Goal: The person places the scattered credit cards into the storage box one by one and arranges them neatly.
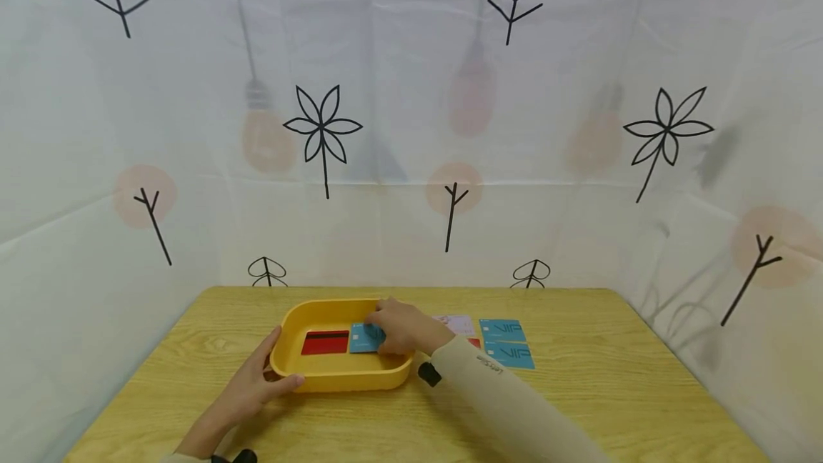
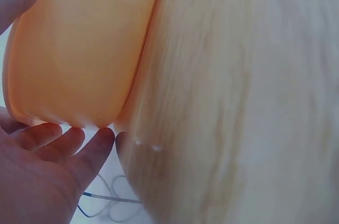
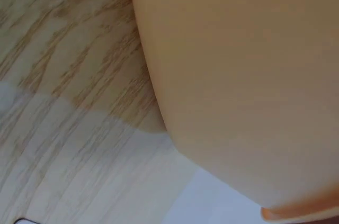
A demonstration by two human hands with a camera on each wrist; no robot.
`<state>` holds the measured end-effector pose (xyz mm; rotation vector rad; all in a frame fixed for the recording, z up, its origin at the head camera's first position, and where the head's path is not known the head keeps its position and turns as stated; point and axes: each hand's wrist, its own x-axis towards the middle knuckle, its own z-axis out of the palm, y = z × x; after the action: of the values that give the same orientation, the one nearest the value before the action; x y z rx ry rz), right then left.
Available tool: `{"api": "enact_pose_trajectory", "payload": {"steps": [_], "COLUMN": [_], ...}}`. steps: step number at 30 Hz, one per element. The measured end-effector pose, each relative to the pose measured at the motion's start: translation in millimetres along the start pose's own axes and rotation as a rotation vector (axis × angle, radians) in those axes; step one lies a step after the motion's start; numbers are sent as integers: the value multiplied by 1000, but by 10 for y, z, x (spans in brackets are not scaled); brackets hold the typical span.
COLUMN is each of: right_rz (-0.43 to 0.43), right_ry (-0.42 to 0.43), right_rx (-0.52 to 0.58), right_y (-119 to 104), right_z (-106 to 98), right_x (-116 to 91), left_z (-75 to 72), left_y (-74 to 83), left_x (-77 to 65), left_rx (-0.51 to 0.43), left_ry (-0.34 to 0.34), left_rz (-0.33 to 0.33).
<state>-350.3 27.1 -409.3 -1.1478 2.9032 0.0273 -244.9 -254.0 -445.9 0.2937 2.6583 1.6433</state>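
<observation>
A yellow plastic tray point(image 1: 347, 382) with rounded corners sits on the wooden table. My left hand point(image 1: 253, 381) grips its left end, thumb on the front rim and fingers against the side wall. In the left wrist view, the fingertips point(image 2: 100, 142) touch the tray's wall point(image 2: 85, 49). A red card point(image 1: 326, 342) with a dark stripe lies in the tray. Beside it is a blue card point(image 1: 362, 339), partly covered by my right hand point(image 1: 401, 327), which reaches in and pinches it. The right wrist view shows only the tray's outer wall point(image 3: 238, 75), not the fingers.
To the tray's right lie two blue VIP cards point(image 1: 503, 330), a pale pink card point(image 1: 458, 324) and a red card point(image 1: 474, 342), partly hidden by the right forearm. A patterned white curtain point(image 1: 411, 234) hangs behind the wooden table point(image 1: 611, 377).
</observation>
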Motion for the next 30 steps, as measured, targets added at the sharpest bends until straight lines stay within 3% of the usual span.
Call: {"api": "enact_pose_trajectory", "payload": {"steps": [11, 30], "right_rz": [-5, 19], "right_ry": [-2, -76], "right_rx": [-53, 20], "right_y": [6, -28], "right_z": [46, -6], "right_x": [66, 99], "left_z": [0, 1], "left_y": [10, 13], "left_x": [5, 4], "left_rx": [-3, 4], "left_ry": [-3, 0], "left_rz": [-1, -3]}}
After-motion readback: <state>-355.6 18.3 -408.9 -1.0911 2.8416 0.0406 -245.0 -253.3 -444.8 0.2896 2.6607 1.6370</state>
